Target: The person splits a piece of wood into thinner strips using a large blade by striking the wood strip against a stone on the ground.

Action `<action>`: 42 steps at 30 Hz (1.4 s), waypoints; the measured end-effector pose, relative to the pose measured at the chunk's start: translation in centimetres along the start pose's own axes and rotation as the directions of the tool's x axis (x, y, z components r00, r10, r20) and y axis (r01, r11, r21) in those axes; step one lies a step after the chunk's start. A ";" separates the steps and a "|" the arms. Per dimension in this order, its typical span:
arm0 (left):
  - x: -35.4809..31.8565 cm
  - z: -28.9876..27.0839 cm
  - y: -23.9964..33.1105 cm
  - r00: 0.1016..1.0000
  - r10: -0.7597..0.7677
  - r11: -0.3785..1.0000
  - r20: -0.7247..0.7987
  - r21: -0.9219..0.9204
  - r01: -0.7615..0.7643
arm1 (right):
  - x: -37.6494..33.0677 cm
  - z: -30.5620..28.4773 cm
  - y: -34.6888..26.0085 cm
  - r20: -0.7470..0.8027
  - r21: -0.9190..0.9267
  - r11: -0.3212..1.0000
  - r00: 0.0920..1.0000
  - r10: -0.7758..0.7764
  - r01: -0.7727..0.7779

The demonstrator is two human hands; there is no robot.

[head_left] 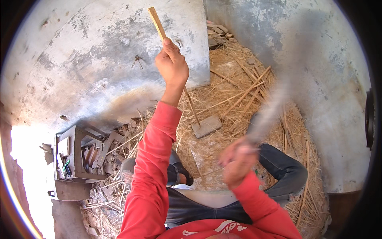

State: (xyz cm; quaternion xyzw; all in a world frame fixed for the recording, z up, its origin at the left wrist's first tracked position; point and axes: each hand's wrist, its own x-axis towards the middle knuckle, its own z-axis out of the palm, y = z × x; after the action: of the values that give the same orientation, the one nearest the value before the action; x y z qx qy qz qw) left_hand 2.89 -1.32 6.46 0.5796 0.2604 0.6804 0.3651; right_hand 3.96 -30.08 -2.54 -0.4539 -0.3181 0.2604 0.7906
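Note:
My left hand (173, 65) is raised at the upper middle, closed in a fist around a long, narrow wooden strip (158, 24). Its top end sticks out above my thumb. Below the wrist the strip slants down to a flat grey block (207, 126) on the floor, where its lower end appears to rest. At the lower right, my right hand (238, 161) is wrapped round the handle of a long-bladed machete (274, 103). Motion smears the blade, which points up and right, away from the strip; its exact shape cannot be made out.
Wood shavings and splinters (234, 139) cover the floor, with loose sticks (250, 89) at the far right. A box-like wooden frame (65, 187) holding scraps stands left. Worn walls (99, 47) enclose the space; my bent leg (284, 167) is near the blade.

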 end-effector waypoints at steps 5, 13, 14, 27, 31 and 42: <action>-0.1 -0.6 0.2 0.997 0.080 0.996 0.010 0.027 -0.081 | -3.2 -1.6 2.5 -0.019 -0.325 0.776 0.824 0.566 -0.541; 0.4 -1.5 0.0 1.000 -0.010 0.999 -0.009 -0.038 0.010 | 3.3 1.6 -4.9 -0.089 -0.040 0.987 0.983 -0.161 0.158; 0.1 -1.0 0.0 0.999 -0.028 0.998 0.021 -0.053 0.029 | 1.8 -0.5 -0.8 0.038 -0.152 0.957 0.969 -0.244 0.247; 1.2 -1.5 -0.4 0.988 -0.052 0.981 0.147 -0.178 0.078 | 5.1 2.6 -5.2 -0.196 0.087 0.996 0.981 -0.002 0.019; 0.4 0.9 0.0 0.984 -0.056 0.983 0.172 -0.165 0.084 | 1.8 0.1 6.0 -0.029 -0.224 0.931 0.953 -0.302 0.288; 2.7 -2.2 -0.4 0.849 -0.154 0.899 0.505 -0.284 0.332 | 5.9 0.0 -3.0 -0.148 -0.086 0.970 0.966 0.212 -0.226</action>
State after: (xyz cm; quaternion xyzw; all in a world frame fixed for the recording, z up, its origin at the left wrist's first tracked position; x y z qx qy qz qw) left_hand 0.60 1.23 7.38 0.6114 0.1070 0.5024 0.6019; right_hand 8.21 -27.31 1.65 -0.5429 -0.2233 0.2977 0.7528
